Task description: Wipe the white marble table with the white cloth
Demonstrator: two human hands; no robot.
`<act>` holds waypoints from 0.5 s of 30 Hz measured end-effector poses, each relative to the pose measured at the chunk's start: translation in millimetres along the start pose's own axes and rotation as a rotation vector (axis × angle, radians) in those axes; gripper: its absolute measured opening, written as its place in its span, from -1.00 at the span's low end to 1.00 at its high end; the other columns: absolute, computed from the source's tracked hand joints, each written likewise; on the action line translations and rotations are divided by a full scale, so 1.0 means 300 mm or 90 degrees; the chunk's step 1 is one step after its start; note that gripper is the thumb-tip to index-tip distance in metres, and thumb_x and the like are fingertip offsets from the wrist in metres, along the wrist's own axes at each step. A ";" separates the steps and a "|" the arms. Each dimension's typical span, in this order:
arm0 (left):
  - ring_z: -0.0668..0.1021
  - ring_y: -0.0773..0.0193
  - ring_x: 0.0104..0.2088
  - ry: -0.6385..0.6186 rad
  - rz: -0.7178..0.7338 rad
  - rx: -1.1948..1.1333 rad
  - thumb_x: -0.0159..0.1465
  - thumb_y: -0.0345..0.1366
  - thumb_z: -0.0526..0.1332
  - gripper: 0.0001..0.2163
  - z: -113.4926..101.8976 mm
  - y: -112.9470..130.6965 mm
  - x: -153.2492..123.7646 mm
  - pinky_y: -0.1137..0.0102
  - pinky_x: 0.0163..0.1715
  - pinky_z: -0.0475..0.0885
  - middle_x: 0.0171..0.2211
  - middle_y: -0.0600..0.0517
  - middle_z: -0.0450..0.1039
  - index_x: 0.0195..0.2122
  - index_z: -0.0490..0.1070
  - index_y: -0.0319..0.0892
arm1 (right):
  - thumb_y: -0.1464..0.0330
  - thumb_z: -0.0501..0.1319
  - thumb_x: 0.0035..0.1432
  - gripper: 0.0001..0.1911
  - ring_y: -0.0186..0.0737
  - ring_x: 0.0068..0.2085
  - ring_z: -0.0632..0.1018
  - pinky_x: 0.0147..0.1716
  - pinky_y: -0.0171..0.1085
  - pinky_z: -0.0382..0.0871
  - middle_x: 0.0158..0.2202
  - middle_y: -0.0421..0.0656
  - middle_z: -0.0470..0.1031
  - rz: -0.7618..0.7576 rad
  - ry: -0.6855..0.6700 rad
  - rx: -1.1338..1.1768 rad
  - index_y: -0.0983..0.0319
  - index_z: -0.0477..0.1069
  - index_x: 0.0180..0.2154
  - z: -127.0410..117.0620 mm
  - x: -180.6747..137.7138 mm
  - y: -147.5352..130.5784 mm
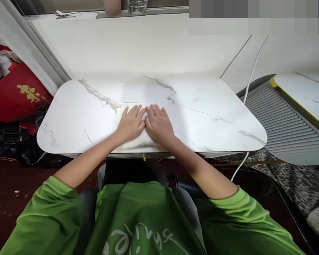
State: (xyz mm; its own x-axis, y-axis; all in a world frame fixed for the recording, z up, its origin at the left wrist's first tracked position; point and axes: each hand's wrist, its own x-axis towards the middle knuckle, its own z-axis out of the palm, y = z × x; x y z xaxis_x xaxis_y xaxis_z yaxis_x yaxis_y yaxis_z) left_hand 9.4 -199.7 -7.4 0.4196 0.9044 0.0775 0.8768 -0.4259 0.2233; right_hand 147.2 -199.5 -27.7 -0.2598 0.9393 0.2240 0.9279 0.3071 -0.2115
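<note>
A thin white sheet, perhaps cloth or paper [138,142], lies on the white marble-patterned table [212,124] close to its front edge. My left hand [131,124] rests flat on the sheet's left part, fingers stretched out and pointing away from me. Beside it, my right hand [158,124] lies flat over the right part in the same way. The thumbs and forefingers of the two hands nearly meet in the middle. Much of the sheet is hidden under both palms, so I cannot tell its exact kind.
On the sill behind stand a clear bottle [137,6] and a pinkish cup [112,7], with small metal tools [66,14] to their left. A red bag [18,94] is at the left. A white cable [251,79] runs down past the table's right side, near a grey ribbed panel [279,120].
</note>
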 end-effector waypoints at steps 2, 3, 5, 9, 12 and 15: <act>0.09 0.16 0.36 -0.003 0.021 0.004 0.39 -0.30 -0.11 -0.53 -0.008 0.009 -0.081 0.12 0.36 -0.14 0.36 -0.11 0.04 0.32 0.09 -0.25 | 0.33 -0.22 0.34 -0.42 0.06 0.33 0.17 0.27 0.08 -0.01 0.30 0.16 0.21 -0.013 -0.005 -0.012 0.47 0.14 0.26 -0.018 -0.073 -0.042; 0.08 0.17 0.37 -0.003 0.025 0.003 0.39 -0.31 -0.11 -0.53 -0.013 0.013 -0.112 0.12 0.36 -0.14 0.36 -0.11 0.05 0.32 0.09 -0.25 | 0.33 -0.23 0.35 -0.42 0.08 0.33 0.18 0.27 0.09 -0.01 0.29 0.19 0.21 -0.022 -0.010 -0.017 0.48 0.14 0.26 -0.026 -0.099 -0.057; 0.08 0.17 0.37 -0.005 0.021 -0.005 0.39 -0.32 -0.11 -0.53 -0.025 0.023 -0.154 0.13 0.36 -0.14 0.36 -0.11 0.06 0.31 0.09 -0.27 | 0.33 -0.22 0.34 -0.42 0.12 0.31 0.19 0.26 0.12 -0.01 0.27 0.22 0.23 -0.045 -0.024 -0.021 0.51 0.14 0.25 -0.037 -0.126 -0.077; 0.11 0.13 0.36 -0.032 -0.048 -0.027 0.37 -0.39 -0.11 -0.55 -0.064 0.040 -0.161 0.09 0.34 -0.06 0.34 -0.14 0.09 0.28 0.15 -0.27 | 0.32 -0.19 0.31 -0.41 0.15 0.31 0.19 0.26 0.15 0.00 0.26 0.27 0.23 -0.119 -0.041 0.000 0.57 0.15 0.23 -0.028 -0.099 -0.091; 0.17 0.06 0.33 -0.039 -0.101 -0.027 0.34 -0.44 -0.09 -0.55 -0.088 0.025 -0.116 0.03 0.31 0.00 0.32 -0.19 0.14 0.24 0.21 -0.31 | 0.32 -0.17 0.30 -0.40 0.12 0.33 0.16 0.29 0.12 0.00 0.29 0.27 0.18 -0.139 -0.034 0.028 0.58 0.15 0.22 0.000 -0.034 -0.095; 0.20 0.10 0.32 -0.018 -0.116 -0.034 0.32 -0.46 -0.08 -0.55 -0.100 -0.036 -0.051 0.07 0.31 0.01 0.30 -0.18 0.18 0.24 0.23 -0.30 | 0.34 -0.15 0.28 -0.41 0.07 0.34 0.16 0.30 0.08 -0.01 0.30 0.21 0.18 -0.115 -0.029 0.057 0.55 0.17 0.22 0.034 0.061 -0.108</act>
State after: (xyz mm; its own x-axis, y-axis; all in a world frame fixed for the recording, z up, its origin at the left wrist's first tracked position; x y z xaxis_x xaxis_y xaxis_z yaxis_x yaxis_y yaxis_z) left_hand -13.6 -208.3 18.2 0.2626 0.9649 0.0034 0.9256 -0.2529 0.2818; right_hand 109.7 -190.6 -26.6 -0.4335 0.8730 0.2236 0.8384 0.4816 -0.2553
